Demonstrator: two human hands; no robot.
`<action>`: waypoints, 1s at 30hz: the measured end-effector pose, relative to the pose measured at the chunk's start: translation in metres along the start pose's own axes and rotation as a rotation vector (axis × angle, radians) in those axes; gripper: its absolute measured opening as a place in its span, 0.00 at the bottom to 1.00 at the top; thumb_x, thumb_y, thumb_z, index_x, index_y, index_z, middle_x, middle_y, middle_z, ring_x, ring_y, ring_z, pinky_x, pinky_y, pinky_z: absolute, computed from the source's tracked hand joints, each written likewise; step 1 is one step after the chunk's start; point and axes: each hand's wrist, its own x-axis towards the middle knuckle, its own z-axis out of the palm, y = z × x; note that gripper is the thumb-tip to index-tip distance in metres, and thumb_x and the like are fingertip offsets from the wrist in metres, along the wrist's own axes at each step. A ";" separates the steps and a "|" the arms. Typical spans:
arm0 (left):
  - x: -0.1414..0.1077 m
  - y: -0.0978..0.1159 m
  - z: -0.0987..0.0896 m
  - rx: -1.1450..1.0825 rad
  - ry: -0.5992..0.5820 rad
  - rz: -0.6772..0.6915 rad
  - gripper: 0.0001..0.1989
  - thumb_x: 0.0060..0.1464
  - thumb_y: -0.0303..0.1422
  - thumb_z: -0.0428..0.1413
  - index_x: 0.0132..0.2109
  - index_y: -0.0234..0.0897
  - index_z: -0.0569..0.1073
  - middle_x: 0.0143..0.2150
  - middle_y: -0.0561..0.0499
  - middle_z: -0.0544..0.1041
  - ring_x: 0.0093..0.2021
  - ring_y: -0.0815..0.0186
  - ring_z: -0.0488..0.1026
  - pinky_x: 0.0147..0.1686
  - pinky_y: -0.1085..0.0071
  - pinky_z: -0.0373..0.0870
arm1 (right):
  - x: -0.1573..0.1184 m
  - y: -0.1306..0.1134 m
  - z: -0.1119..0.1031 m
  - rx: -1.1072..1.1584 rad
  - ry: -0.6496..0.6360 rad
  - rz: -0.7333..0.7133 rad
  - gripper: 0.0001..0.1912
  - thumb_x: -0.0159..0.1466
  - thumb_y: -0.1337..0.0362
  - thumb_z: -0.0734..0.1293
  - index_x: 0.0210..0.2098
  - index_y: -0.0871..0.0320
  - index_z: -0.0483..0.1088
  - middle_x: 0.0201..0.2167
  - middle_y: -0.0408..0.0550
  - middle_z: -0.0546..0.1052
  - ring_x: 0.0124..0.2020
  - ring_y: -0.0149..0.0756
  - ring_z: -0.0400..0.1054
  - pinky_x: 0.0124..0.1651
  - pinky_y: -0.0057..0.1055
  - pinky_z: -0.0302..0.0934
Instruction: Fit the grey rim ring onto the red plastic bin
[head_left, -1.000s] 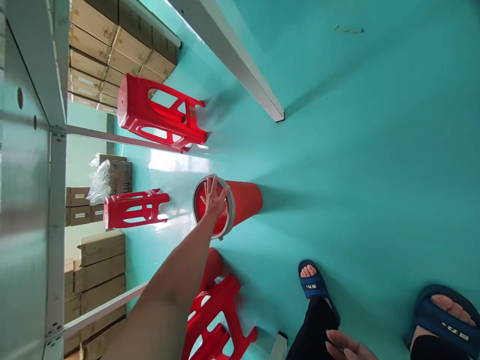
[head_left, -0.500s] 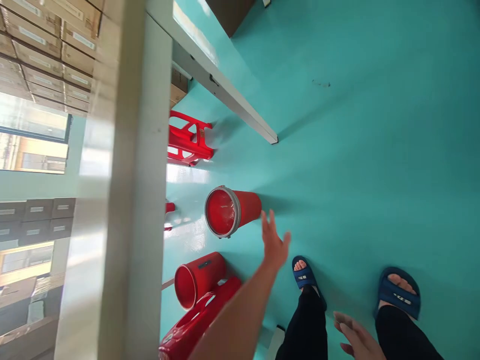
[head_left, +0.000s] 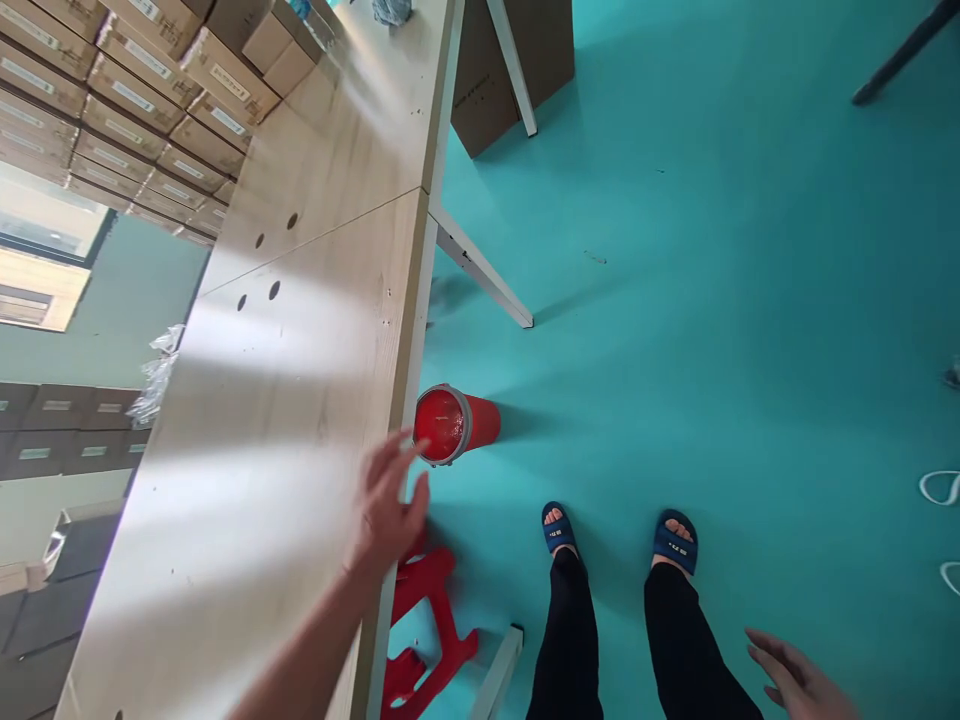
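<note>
My left hand (head_left: pixel 390 505) hovers with fingers spread over the front edge of a long light wooden table (head_left: pixel 285 400), holding nothing. Just beyond it on the floor stands a red bucket (head_left: pixel 452 424) with a grey rim. My right hand (head_left: pixel 795 680) hangs open at the lower right, beside my legs in black trousers. My feet wear blue slides (head_left: pixel 559 530).
A red plastic stool (head_left: pixel 424 625) lies under the table's edge near my left hand. White table legs (head_left: pixel 480 270) slant onto the teal floor (head_left: pixel 712 300). Stacked cardboard boxes (head_left: pixel 135 90) fill the far left; a brown box (head_left: pixel 510 70) stands under the table.
My view rose from under the table to above its top. My left hand left the red bucket's rim and came up over the table edge. My right hand moved to the right.
</note>
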 end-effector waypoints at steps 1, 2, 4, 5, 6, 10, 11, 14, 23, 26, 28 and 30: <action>0.024 -0.014 -0.012 0.081 0.045 0.033 0.24 0.57 0.35 0.55 0.61 0.48 0.67 0.65 0.47 0.61 0.65 0.53 0.59 0.63 0.53 0.58 | -0.004 -0.002 0.002 -0.010 0.011 -0.018 0.25 0.50 0.51 0.70 0.44 0.56 0.74 0.54 0.55 0.73 0.50 0.54 0.72 0.37 0.36 0.73; 0.044 -0.027 -0.019 0.129 0.030 0.043 0.28 0.56 0.38 0.56 0.63 0.45 0.64 0.69 0.46 0.55 0.68 0.49 0.52 0.66 0.50 0.51 | -0.010 -0.005 0.006 -0.024 0.008 -0.030 0.23 0.51 0.52 0.69 0.43 0.56 0.74 0.53 0.55 0.74 0.49 0.52 0.72 0.38 0.35 0.73; 0.067 -0.044 -0.021 0.149 -0.021 0.026 0.37 0.55 0.42 0.56 0.69 0.41 0.54 0.73 0.43 0.40 0.71 0.45 0.39 0.66 0.45 0.43 | -0.022 -0.012 0.018 -0.046 -0.053 -0.035 0.22 0.53 0.52 0.68 0.43 0.56 0.75 0.52 0.54 0.74 0.48 0.50 0.73 0.39 0.34 0.73; 0.071 -0.049 -0.019 0.148 -0.029 0.015 0.40 0.55 0.43 0.55 0.70 0.40 0.49 0.73 0.43 0.37 0.72 0.44 0.36 0.67 0.45 0.41 | -0.029 -0.015 0.025 -0.055 -0.084 -0.039 0.22 0.53 0.51 0.68 0.44 0.56 0.74 0.52 0.54 0.74 0.49 0.49 0.73 0.40 0.34 0.73; 0.072 -0.052 -0.015 0.141 -0.010 0.001 0.42 0.55 0.42 0.55 0.71 0.39 0.46 0.73 0.42 0.36 0.72 0.45 0.35 0.67 0.46 0.39 | -0.035 -0.019 0.032 -0.067 -0.118 -0.049 0.23 0.54 0.51 0.68 0.44 0.56 0.74 0.52 0.54 0.74 0.49 0.48 0.72 0.41 0.34 0.73; 0.065 -0.051 -0.005 0.128 0.093 -0.025 0.40 0.53 0.34 0.53 0.70 0.37 0.48 0.73 0.41 0.40 0.72 0.50 0.38 0.68 0.51 0.41 | -0.060 -0.030 0.061 -0.115 -0.230 -0.082 0.26 0.56 0.50 0.69 0.50 0.57 0.72 0.55 0.55 0.72 0.51 0.48 0.71 0.47 0.37 0.72; 0.065 -0.050 -0.005 0.132 0.084 -0.032 0.39 0.53 0.33 0.52 0.70 0.37 0.49 0.73 0.41 0.42 0.72 0.51 0.39 0.68 0.51 0.41 | -0.066 -0.031 0.068 -0.121 -0.280 -0.075 0.27 0.57 0.50 0.68 0.51 0.58 0.71 0.56 0.55 0.71 0.53 0.48 0.70 0.49 0.38 0.71; 0.066 -0.049 -0.005 0.146 0.052 -0.062 0.38 0.52 0.32 0.51 0.69 0.35 0.51 0.73 0.42 0.43 0.72 0.53 0.40 0.68 0.52 0.40 | -0.080 -0.027 0.092 -0.159 -0.377 -0.095 0.27 0.59 0.51 0.67 0.53 0.59 0.70 0.59 0.55 0.68 0.57 0.46 0.66 0.55 0.37 0.67; 0.069 -0.053 -0.001 0.159 0.036 -0.097 0.39 0.50 0.31 0.50 0.69 0.34 0.53 0.73 0.44 0.43 0.72 0.54 0.39 0.69 0.54 0.39 | -0.086 0.012 0.122 -0.489 -0.443 -0.213 0.15 0.65 0.68 0.59 0.45 0.55 0.75 0.51 0.51 0.75 0.51 0.40 0.71 0.43 0.25 0.66; 0.069 -0.056 -0.002 0.147 0.012 -0.113 0.38 0.50 0.31 0.50 0.69 0.34 0.54 0.73 0.43 0.44 0.72 0.53 0.39 0.69 0.53 0.40 | -0.082 0.003 0.122 -0.447 -0.422 -0.240 0.16 0.66 0.65 0.58 0.48 0.55 0.74 0.53 0.51 0.73 0.51 0.42 0.71 0.42 0.26 0.65; 0.069 -0.057 -0.003 0.136 0.005 -0.104 0.38 0.50 0.31 0.50 0.69 0.35 0.54 0.73 0.43 0.44 0.72 0.52 0.40 0.68 0.53 0.41 | -0.080 0.000 0.125 -0.442 -0.413 -0.237 0.16 0.65 0.66 0.57 0.47 0.57 0.74 0.52 0.54 0.74 0.45 0.42 0.73 0.39 0.28 0.65; 0.069 -0.059 -0.004 0.135 0.005 -0.092 0.38 0.50 0.31 0.50 0.69 0.35 0.54 0.73 0.43 0.44 0.72 0.52 0.41 0.68 0.53 0.41 | -0.079 -0.001 0.128 -0.443 -0.415 -0.234 0.17 0.65 0.66 0.57 0.47 0.57 0.73 0.50 0.54 0.75 0.37 0.40 0.73 0.36 0.28 0.64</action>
